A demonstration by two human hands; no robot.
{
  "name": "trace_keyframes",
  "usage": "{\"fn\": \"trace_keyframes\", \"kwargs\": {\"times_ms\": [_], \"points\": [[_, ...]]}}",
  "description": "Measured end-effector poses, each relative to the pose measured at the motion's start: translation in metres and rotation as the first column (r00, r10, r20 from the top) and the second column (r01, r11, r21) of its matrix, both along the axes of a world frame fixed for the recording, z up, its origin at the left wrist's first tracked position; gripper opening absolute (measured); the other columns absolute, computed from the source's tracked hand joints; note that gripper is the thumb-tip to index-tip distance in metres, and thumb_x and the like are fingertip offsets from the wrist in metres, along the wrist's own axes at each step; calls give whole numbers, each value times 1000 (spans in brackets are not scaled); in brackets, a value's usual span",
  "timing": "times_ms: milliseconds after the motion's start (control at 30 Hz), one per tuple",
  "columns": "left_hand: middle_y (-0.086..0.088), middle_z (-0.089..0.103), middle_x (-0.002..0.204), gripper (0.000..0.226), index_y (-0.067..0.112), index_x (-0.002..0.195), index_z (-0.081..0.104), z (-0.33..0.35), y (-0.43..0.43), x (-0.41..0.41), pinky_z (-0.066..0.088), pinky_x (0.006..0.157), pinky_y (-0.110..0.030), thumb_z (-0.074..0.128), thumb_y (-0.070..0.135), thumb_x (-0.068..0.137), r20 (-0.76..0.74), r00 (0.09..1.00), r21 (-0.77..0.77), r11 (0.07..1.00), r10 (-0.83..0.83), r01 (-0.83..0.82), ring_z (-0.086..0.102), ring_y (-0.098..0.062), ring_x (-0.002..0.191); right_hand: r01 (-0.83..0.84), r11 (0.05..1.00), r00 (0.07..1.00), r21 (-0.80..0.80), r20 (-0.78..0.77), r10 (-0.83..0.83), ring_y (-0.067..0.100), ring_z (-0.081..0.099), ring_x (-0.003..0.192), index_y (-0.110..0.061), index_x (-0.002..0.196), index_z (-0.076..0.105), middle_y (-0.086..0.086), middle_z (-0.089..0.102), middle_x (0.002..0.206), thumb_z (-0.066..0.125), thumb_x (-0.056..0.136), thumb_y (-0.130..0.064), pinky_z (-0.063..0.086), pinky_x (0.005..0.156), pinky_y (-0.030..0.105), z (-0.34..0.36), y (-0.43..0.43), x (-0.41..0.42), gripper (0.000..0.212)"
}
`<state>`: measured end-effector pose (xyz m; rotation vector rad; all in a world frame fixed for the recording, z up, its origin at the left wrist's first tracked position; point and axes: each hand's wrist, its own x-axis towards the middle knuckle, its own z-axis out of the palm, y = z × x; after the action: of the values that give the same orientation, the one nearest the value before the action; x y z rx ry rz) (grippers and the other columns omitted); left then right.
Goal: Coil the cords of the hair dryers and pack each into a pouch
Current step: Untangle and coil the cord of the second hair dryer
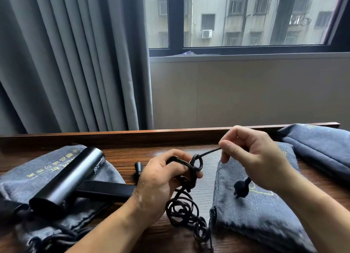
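A dark grey hair dryer [64, 180] lies on a grey pouch [24, 177] at the left of the wooden table [144, 152]. Its black cord [183, 211] runs to the middle, where my left hand [159, 182] grips a bundle of loops. A stretch of cord rises to my right hand [251, 158], which pinches it between thumb and finger. The black plug [241, 188] hangs below my right hand, over a second grey pouch [251, 214]. Tangled coils dangle under my left hand toward the table's near edge.
A third grey pouch [322, 146] lies at the far right against the table's raised back rail [170, 131]. A small black nozzle-like part [138, 167] sits behind the dryer's handle. Grey curtains [66, 63] and a window [246, 17] stand behind the table.
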<state>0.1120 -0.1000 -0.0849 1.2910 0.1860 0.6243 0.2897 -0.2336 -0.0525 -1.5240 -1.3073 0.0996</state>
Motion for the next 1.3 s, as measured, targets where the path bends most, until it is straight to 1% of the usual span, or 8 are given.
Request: {"fn": "trace_keyframes", "kwargs": {"times_ms": [67,167,333,700,867,1033,1167,1300], "points": [[-26,71,82,26,8,86,75,2,0,-1,53,63,-29,53,7,72,1,1000,-4,1000,15,-15,66,-29,79,9,997,998,-76,63,-4,32,55,53,-23,79,65,0,72,66,69,95,-20,41,50,39,2,-3,0,17],[-25,72,81,28,13,81,80,4,-1,-4,54,64,-28,57,14,65,15,1000,-3,1000,15,-15,64,-33,81,33,986,988,-164,154,-7,14,55,51,-25,78,63,-4,70,63,69,94,-20,42,52,29,3,-6,0,17],[-19,72,78,19,16,80,77,6,-4,0,52,62,-32,64,30,81,-48,993,64,992,110,-106,65,-35,79,20,973,979,-230,203,28,8,50,49,-27,84,56,-6,68,60,69,93,-20,39,52,23,6,-7,-5,18],[-10,73,81,7,15,85,79,8,-8,1,58,70,-33,81,15,79,-139,984,147,985,108,-88,69,-23,73,-72,954,946,-290,284,157,12,48,50,-33,111,56,-9,65,62,68,95,-26,38,54,20,6,-5,-11,20],[-20,75,88,12,8,95,77,4,-9,2,56,70,-26,66,3,93,-193,978,218,975,81,-38,73,-30,78,-133,945,928,-298,298,224,8,50,53,-32,113,65,-9,63,63,67,96,-26,37,57,13,4,0,-17,18],[-16,71,83,16,9,88,74,5,-10,3,56,64,-28,61,3,96,-189,979,127,991,74,-50,70,-26,72,-89,969,925,-229,343,166,6,59,74,-38,105,76,-15,62,91,77,85,-29,40,66,11,3,0,-17,21],[-10,63,71,14,4,90,66,7,-13,9,54,59,-27,56,4,99,-165,970,20,984,179,-178,64,-15,57,-54,959,949,-278,283,136,10,52,59,-31,94,65,-16,59,82,76,90,-22,36,57,12,5,-1,-17,15],[-2,58,65,18,7,89,61,8,-8,12,52,69,-37,49,7,104,-95,945,-155,933,314,-326,65,-17,60,-170,885,981,-433,12,195,8,48,46,-24,96,51,-10,60,62,59,100,-13,39,42,15,4,-3,-18,14]]}}
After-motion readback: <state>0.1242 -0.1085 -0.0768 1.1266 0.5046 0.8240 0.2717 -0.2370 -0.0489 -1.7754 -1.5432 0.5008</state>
